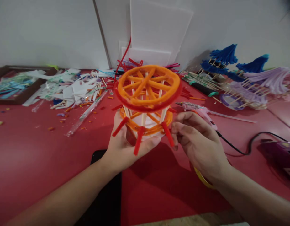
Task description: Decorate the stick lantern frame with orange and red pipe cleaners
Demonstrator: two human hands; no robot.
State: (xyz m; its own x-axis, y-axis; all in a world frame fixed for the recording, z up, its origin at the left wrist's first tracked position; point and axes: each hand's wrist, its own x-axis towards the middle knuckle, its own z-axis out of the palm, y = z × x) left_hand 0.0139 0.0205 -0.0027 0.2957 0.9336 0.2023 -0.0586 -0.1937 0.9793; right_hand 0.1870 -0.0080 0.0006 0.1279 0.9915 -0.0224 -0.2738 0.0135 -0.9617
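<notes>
A round craft model (150,82) made of orange and red pipe cleaners and thin wooden sticks is held up over the table in the middle of the head view. Its spoked orange top has a red rim, and short red pipe-cleaner pieces (139,141) jut down from the lower orange ring. My left hand (126,152) is closed around the model's base from the left and below. At the right side of that ring, my right hand (201,141) has its fingers pinched together beside a red piece. Whatever sits between those fingertips is hidden.
A pink glue gun (198,110) lies behind my right hand, its black cord running right. Blue and lilac models (250,84) stand back right. Paper scraps (75,89) and a brown tray (20,100) are left. A black phone-like slab (104,194) lies under my left forearm.
</notes>
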